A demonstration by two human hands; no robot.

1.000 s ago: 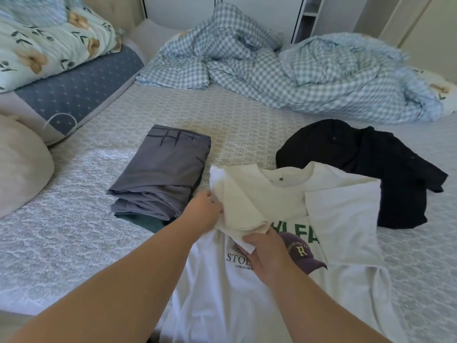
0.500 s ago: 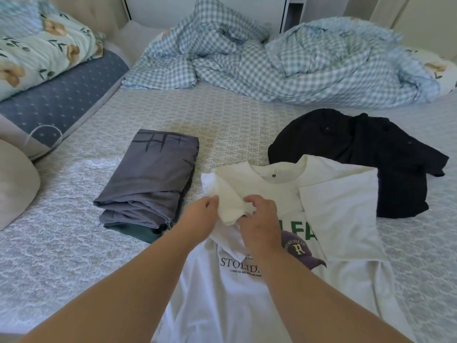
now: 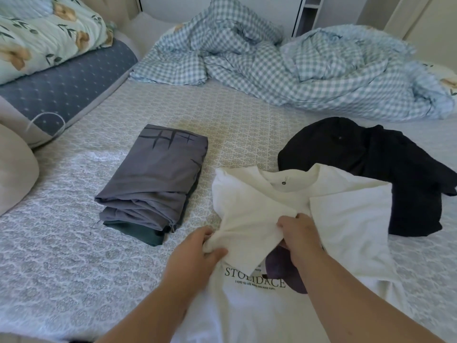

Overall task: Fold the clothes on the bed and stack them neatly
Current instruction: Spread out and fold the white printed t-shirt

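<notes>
One grey stack (image 3: 153, 184) is done; your left hand (image 3: 197, 253) and right hand (image 3: 299, 233) pinch the white shirt (image 3: 346, 219); the black shirt (image 3: 385, 174) waits.

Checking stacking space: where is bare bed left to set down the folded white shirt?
Bare bed lies left of the grey folded stack, and between it and the checked duvet. Crowded on the right: white T-shirt overlaps the black garment.

Left of our grip: folded grey stack (image 3: 158, 184) blocks, bare bedspread (image 3: 61, 243) beyond lies open | ahead-right: black garment (image 3: 385, 174) crowds | far ahead: rumpled checked duvet (image 3: 284, 70) walls us off
</notes>
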